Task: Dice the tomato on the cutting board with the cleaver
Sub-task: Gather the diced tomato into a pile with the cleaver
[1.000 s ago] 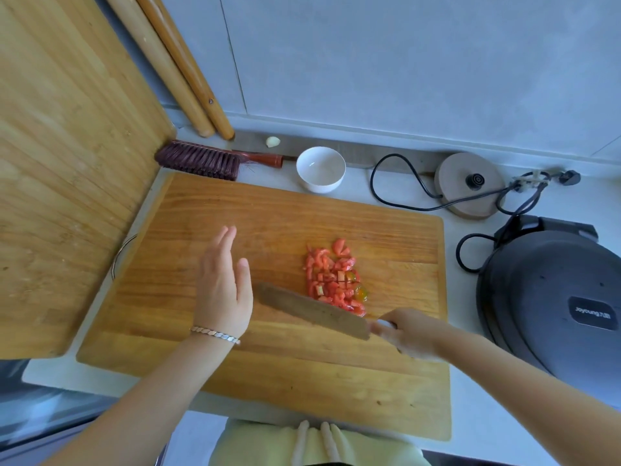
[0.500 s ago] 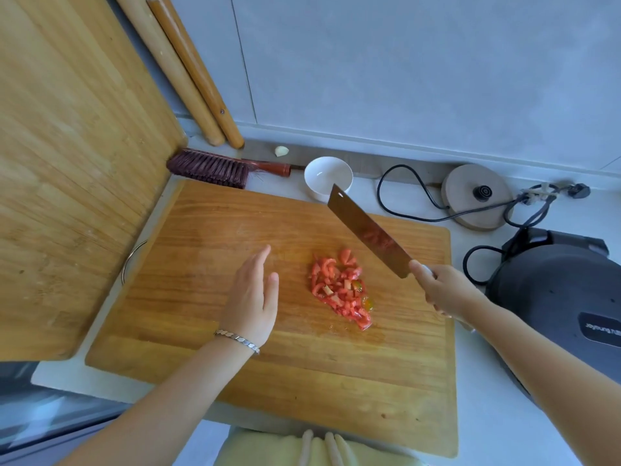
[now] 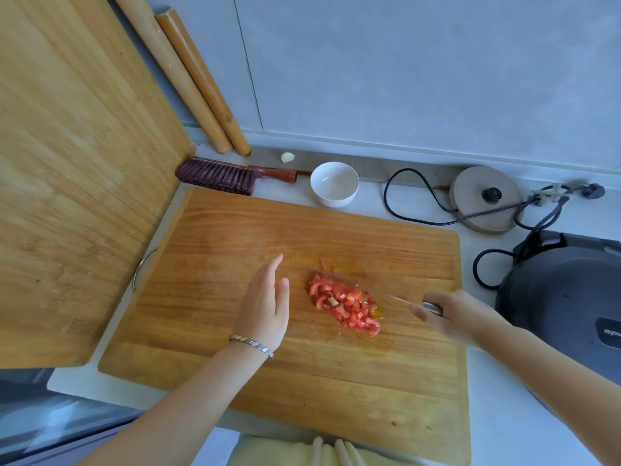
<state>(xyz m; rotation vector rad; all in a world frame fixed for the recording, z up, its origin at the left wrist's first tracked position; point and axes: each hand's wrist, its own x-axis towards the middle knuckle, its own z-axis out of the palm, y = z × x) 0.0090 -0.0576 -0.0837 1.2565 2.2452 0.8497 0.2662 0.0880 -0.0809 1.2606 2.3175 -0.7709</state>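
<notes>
While the right hand is wrapped around the handle of the cleaver, the blade itself is smeared by motion blur and shows only as a faint, thin streak; that streak runs from the fist leftward and slightly toward the far edge of the cutting board, over the far side of the diced tomato. Whether the edge touches the pieces cannot be told.

The tomato lies as a loose heap of small red cubes and strips a little right of the board's middle. Its long axis runs diagonally, from the end nearer the far left corner down toward the near right corner. A few stray bits and a wet smear sit just beyond the heap, toward the far edge, and some yellowish seeds lie at its right side.

The left hand is flat and open, fingers straight and together, pointing toward the far edge; it holds nothing and is near the heap's left side, apart from it. A metal bracelet circles that wrist.

Off the board's far edge stands a white bowl, with a brush to its left near the far left corner.
</notes>
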